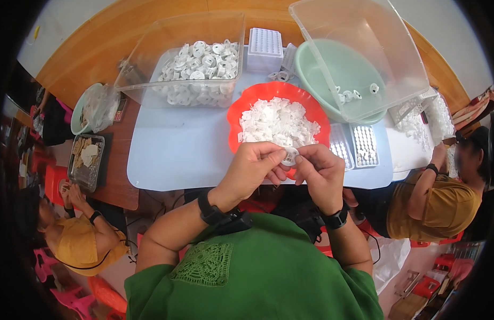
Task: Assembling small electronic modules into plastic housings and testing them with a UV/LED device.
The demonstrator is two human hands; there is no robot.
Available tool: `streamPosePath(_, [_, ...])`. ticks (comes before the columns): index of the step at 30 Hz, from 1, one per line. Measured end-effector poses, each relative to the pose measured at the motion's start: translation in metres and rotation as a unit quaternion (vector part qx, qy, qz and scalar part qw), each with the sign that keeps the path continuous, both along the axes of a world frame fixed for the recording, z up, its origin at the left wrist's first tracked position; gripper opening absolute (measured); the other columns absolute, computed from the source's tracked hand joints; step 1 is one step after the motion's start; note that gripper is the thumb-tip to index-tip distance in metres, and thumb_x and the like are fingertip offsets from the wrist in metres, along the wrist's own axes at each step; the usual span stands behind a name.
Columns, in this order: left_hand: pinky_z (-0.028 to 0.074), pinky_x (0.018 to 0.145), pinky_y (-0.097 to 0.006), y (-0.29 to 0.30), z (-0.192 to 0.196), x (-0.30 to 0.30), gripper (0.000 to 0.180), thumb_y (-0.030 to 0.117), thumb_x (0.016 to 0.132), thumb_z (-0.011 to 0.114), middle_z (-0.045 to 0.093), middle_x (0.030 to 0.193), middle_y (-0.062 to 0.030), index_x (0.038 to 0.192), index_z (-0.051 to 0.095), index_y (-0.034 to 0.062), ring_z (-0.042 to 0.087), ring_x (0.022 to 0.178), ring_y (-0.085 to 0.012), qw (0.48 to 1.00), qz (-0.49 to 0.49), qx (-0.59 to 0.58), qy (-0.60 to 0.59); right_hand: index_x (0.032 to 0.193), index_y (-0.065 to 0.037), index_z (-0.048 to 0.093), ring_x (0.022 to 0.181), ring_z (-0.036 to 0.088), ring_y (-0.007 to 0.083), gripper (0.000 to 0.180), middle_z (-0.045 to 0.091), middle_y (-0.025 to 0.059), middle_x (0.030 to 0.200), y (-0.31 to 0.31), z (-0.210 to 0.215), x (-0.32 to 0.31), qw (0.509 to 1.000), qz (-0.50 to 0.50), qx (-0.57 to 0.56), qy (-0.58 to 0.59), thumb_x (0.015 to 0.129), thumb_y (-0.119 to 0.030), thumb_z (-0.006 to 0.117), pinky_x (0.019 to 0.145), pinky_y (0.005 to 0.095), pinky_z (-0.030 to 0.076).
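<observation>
A small round white plastic part (290, 156) is pinched between the fingers of my left hand (256, 166) and my right hand (321, 173). Both hands are closed on it, one from each side, just over the near rim of a red scalloped bowl (234, 114). Heaped in that bowl are many small flat white plastic pieces (276, 121). My fingers cover part of the round part, and its inner details are too small to make out.
A clear bin (145, 88) of round white parts stands far left. Another clear bin (364, 48) leans over a green basin (311, 58) holding a few. Trays of small round pieces (366, 145) lie right; stacked white trays (265, 48) stand behind. People sit on both sides.
</observation>
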State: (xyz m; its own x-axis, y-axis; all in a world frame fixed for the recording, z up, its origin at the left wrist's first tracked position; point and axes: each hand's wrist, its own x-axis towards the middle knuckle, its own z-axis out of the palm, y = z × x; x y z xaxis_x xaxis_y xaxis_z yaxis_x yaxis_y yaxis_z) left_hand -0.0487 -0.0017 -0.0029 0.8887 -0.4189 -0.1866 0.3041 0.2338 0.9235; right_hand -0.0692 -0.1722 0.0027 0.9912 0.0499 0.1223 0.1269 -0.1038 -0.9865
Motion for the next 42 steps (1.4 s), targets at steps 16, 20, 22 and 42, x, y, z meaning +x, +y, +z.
streamPosePath(16, [0.052, 0.064, -0.023, 0.004, -0.010, -0.006, 0.027, 0.012, 0.093, 0.055, 0.063, 0.098, -0.0085, 0.117, 0.053, -0.0013, 0.062, 0.082, -0.0142, 0.993, -0.046, -0.101, 0.030, 0.091, 0.002, 0.057, 0.055, 0.055, 0.0048, 0.010, 0.061, 0.0033, 0.073, -0.006, 0.005, -0.013, 0.977, 0.019, 0.184, 0.108, 0.085, -0.002, 0.063, 0.044, 0.0176, 0.043])
streamPosePath(20, [0.052, 0.064, -0.025, 0.007, -0.014, -0.003, 0.030, 0.017, 0.090, 0.060, 0.064, 0.099, -0.0124, 0.113, 0.054, -0.0016, 0.064, 0.082, -0.0175, 0.989, -0.038, -0.143, 0.029, 0.090, 0.002, 0.061, 0.062, 0.056, 0.0067, 0.008, 0.061, 0.0026, 0.074, -0.054, 0.001, -0.009, 0.997, -0.059, 0.003, 0.044, 0.085, -0.003, 0.062, 0.055, 0.0220, 0.045])
streamPosePath(22, [0.053, 0.064, -0.025, 0.007, -0.013, 0.001, 0.032, 0.019, 0.090, 0.061, 0.063, 0.101, -0.0146, 0.112, 0.053, -0.0019, 0.064, 0.082, -0.0180, 0.988, -0.038, -0.145, 0.019, 0.087, 0.004, 0.062, 0.066, 0.059, 0.0174, 0.006, 0.062, 0.0124, 0.074, -0.100, -0.009, -0.001, 0.964, -0.159, -0.211, -0.040, 0.082, 0.000, 0.061, 0.062, 0.0297, 0.048])
streamPosePath(42, [0.054, 0.068, -0.023, 0.000, -0.013, 0.002, 0.033, 0.008, 0.091, 0.056, 0.064, 0.101, -0.0135, 0.122, 0.053, -0.0048, 0.062, 0.078, -0.0125, 0.986, -0.010, -0.157, 0.051, 0.072, 0.000, 0.066, 0.060, 0.061, 0.0293, 0.012, 0.062, 0.0156, 0.066, -0.210, -0.062, 0.023, 0.872, -0.203, -0.446, 0.008, 0.070, -0.011, 0.067, 0.059, 0.0361, 0.047])
